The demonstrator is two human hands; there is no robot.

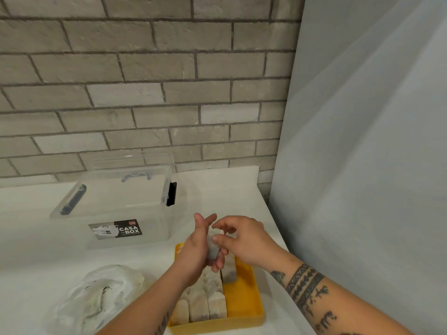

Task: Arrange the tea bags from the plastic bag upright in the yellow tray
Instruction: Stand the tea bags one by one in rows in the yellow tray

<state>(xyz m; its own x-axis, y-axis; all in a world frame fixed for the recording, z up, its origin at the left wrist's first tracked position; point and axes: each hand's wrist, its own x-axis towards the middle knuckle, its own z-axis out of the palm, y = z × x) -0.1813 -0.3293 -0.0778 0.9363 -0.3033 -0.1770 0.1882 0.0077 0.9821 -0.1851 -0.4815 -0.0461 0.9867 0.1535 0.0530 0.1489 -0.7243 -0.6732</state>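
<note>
Over the yellow plastic tray [242, 299], a grey paper tea bag [212, 248] is being clasped by curled fingers of the left hand [195, 253]. It is being pinched by the right hand [244, 240].

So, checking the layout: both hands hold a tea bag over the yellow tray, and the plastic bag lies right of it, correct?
No: the head view shows the plastic bag left of the yellow tray. The left hand and right hand do hold a tea bag over it.
</note>
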